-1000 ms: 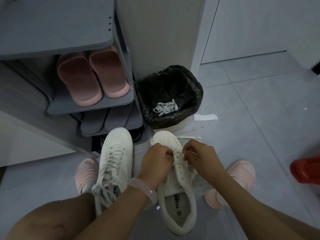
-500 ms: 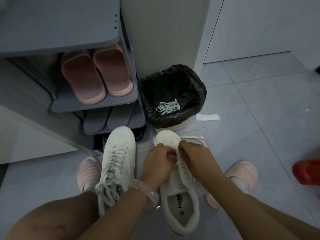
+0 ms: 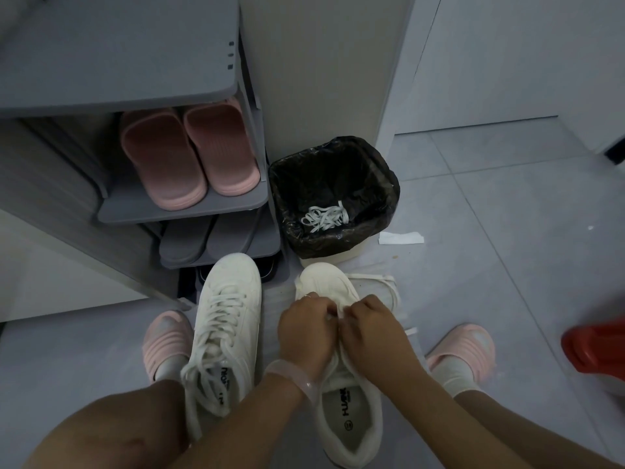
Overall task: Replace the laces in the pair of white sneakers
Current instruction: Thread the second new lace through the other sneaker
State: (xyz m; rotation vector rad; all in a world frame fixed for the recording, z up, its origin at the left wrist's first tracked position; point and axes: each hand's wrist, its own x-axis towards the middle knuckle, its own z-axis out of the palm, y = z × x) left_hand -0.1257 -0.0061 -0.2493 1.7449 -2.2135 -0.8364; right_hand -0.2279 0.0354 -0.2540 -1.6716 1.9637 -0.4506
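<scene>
Two white sneakers stand on the floor between my feet. The left sneaker is fully laced. Over the front eyelets of the right sneaker, my left hand and my right hand meet with curled fingers, each pinching the white lace. Loose lace loops trail on the floor to the right of the toe. The eyelets under my hands are hidden.
A bin with a black liner stands just beyond the sneakers and holds a bundle of old white laces. A grey shoe rack with pink slippers is at the left. A paper scrap and a red object lie to the right.
Both hands have drawn closer together and shifted slightly toward the toe of the right sneaker. The sneakers have stayed in place.
</scene>
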